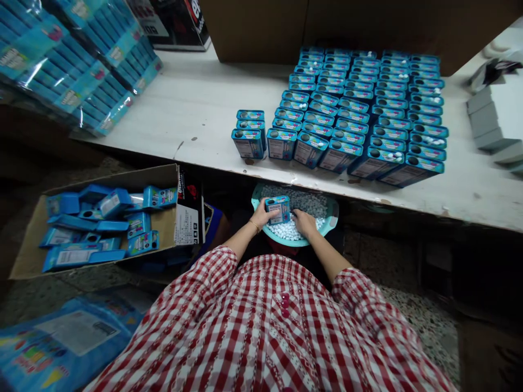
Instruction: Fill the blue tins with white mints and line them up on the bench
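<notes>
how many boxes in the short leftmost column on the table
3, in single file on the table: front box, middle box, back box. None seems hidden behind them.

A long white table, its top scuffed and its front edge chipped, runs across the room. Brown cardboard stands along its far side. The floor is grey speckled stone, dim under the table. Light falls evenly on the tabletop.

1 head-worn view, steeply downward, close over basin and table edge.
</notes>
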`<move>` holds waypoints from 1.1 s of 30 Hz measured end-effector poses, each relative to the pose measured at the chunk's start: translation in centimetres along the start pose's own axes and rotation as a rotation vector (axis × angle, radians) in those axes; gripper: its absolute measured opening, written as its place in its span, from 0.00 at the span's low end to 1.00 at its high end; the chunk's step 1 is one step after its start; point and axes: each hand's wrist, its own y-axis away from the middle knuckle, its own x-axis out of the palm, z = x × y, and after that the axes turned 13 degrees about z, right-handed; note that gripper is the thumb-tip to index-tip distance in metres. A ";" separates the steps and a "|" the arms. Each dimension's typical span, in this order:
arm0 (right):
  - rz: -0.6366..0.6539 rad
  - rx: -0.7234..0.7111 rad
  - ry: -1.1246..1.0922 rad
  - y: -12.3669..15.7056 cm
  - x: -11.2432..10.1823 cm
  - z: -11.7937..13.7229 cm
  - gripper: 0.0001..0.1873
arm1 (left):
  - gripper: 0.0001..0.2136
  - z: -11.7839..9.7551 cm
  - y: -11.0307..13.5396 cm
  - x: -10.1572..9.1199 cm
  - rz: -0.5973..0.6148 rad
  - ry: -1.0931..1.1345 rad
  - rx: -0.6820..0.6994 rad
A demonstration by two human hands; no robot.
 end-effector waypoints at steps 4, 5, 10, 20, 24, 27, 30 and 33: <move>-0.044 0.021 -0.147 0.2 -0.3 -1.6 0.20 | 0.24 -1.7 1.2 -1.1 -0.024 -0.081 0.065; -0.049 0.023 -0.174 0.4 -0.4 -2.1 0.19 | 0.24 -2.3 1.6 -1.7 -0.057 -0.133 0.088; -0.110 -0.011 -0.397 2.6 -2.3 -4.0 0.18 | 0.23 -4.2 2.8 -4.2 -0.158 -0.432 0.138; -0.073 -0.111 -0.095 6.6 -11.0 -0.7 0.19 | 0.19 -4.0 1.5 -1.0 -0.035 -0.730 0.161; -0.001 -0.041 0.136 6.7 -13.3 1.6 0.20 | 0.20 -4.0 1.2 -0.7 0.010 -0.795 0.205; 0.030 -0.023 0.207 6.8 -14.2 2.6 0.20 | 0.20 -3.9 1.1 -1.0 0.019 -0.817 0.204; 0.038 -0.013 0.253 7.0 -14.6 3.2 0.20 | 0.20 -3.7 1.0 -1.1 0.017 -0.825 0.208; 0.038 -0.004 0.282 7.1 -14.7 3.8 0.19 | 0.19 -3.6 0.9 -1.1 0.024 -0.842 0.226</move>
